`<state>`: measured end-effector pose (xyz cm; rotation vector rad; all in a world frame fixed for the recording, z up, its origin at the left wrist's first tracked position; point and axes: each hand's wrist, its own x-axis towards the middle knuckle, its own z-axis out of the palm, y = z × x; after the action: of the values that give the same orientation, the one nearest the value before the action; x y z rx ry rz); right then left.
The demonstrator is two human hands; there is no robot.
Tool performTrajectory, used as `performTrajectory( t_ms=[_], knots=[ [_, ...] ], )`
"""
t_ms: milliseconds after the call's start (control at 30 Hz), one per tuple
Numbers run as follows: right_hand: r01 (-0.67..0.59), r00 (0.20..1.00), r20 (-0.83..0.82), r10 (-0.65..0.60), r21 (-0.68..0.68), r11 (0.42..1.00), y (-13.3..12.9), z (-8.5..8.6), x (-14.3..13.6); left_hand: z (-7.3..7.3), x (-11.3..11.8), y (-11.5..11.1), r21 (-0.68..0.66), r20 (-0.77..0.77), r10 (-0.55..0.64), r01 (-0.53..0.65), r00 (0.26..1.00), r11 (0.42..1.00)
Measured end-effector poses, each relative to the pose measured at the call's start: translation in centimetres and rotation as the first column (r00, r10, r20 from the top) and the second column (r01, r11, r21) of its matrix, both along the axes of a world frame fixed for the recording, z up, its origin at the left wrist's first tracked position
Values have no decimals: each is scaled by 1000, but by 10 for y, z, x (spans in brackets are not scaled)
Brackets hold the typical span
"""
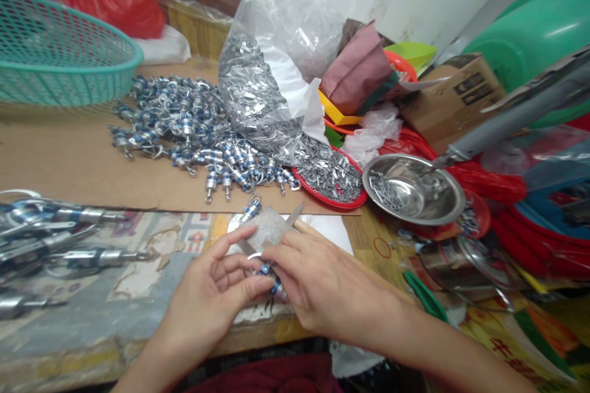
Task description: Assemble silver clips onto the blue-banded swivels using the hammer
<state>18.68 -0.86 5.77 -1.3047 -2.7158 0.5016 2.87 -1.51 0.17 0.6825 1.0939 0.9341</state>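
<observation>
My left hand (216, 285) pinches a small blue-and-silver metal piece with a ring (265, 270) between thumb and fingers, above the near edge of the table. From the right, my right hand (327, 279) closes on the same piece, its fingertips at the ring and partly covering it. Just beyond the fingers lies a translucent plastic lump or packet (267, 228). A pointed metal blade (295, 214) sticks out behind my right hand; whether that hand touches it I cannot tell. Another blue-and-silver piece (251, 209) rests beyond the lump.
A heap of similar pieces (184, 120) covers the cardboard. Behind it stand a bag of small metal tabs (251, 86), a red dish of tabs (329, 175) and a steel bowl (415, 190). More pieces (55, 245) lie left, below a green basket (69, 86). A grey metal bar (516, 110) slants in from the right.
</observation>
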Motion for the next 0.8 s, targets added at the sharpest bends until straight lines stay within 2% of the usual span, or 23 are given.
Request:
performTrajectory(
  t_ms=[100,200,267,333,400,433,533,600,700,800],
  knots=[
    [101,975,-196,-107,-44,994,6,-6,5,-1,-1,0,1,2,-1,1,1000,1000],
    [173,918,-314,-243,-235,957,15,-8,11,-2,-2,0,19,-2,-32,32,999,999],
    [161,891,-331,-311,-410,898,22,-6,13,-3,-3,0,28,-18,-55,56,998,998],
    [105,893,-308,-328,-566,818,29,-4,13,-3,-4,0,31,-38,-55,56,998,998],
    [63,912,-279,-302,-632,772,36,-2,11,-4,-4,0,33,-48,-54,56,997,998],
    [58,922,-267,-281,-623,780,38,-2,9,-4,-4,0,36,-48,-54,56,997,998],
    [74,944,-241,-224,-507,859,40,-5,3,-5,-4,0,37,-24,-69,70,997,997],
    [89,941,-256,-222,-445,891,37,-9,0,-6,-4,0,35,-2,-69,69,998,997],
    [138,895,-341,-288,-404,904,27,-16,-2,-7,-4,-1,35,22,-71,70,997,997],
    [194,799,-506,-324,-293,936,16,-23,8,-6,-3,-1,32,0,-64,64,998,997]
  ],
)
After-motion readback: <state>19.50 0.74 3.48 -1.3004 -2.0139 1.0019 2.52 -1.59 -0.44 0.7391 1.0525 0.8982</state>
